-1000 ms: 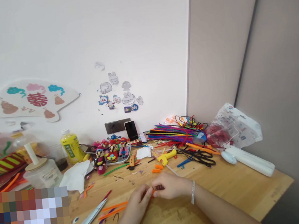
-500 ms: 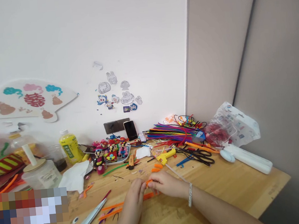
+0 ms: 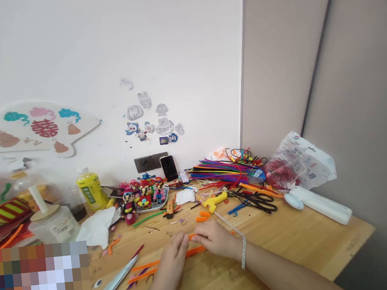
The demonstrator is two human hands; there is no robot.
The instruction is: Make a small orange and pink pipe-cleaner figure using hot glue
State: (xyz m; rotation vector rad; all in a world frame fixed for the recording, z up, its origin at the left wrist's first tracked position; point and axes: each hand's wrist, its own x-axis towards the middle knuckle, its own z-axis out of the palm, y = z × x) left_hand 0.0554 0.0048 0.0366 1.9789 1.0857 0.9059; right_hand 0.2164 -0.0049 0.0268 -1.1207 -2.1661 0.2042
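My left hand (image 3: 174, 257) and my right hand (image 3: 215, 239) are close together over the front of the table. Each pinches a short orange pipe cleaner (image 3: 191, 237), of which only a bit shows between the fingertips. Longer orange pipe cleaners (image 3: 145, 265) lie on the wood to the left and run beneath both hands. Just beyond the right hand are folded orange pieces (image 3: 203, 215). A pair of scissors (image 3: 119, 280) lies left of my left hand, its handles out of sight. Behind the right hand is a yellow glue gun (image 3: 217, 202) with a glue stick in it.
Several pipe-cleaner dolls (image 3: 144, 196) stand on a tray at the back. Right of them are a phone (image 3: 169, 168) and a big bundle of coloured pipe cleaners (image 3: 220, 172). A yellow bottle (image 3: 91, 190), a lidded jar (image 3: 54, 222) and tissue (image 3: 97, 228) fill the left.
Both hands stay nearly in place, still gripping the orange pipe cleaner. The right fingers have shifted slightly, and the strands beneath the hands show a little differently.
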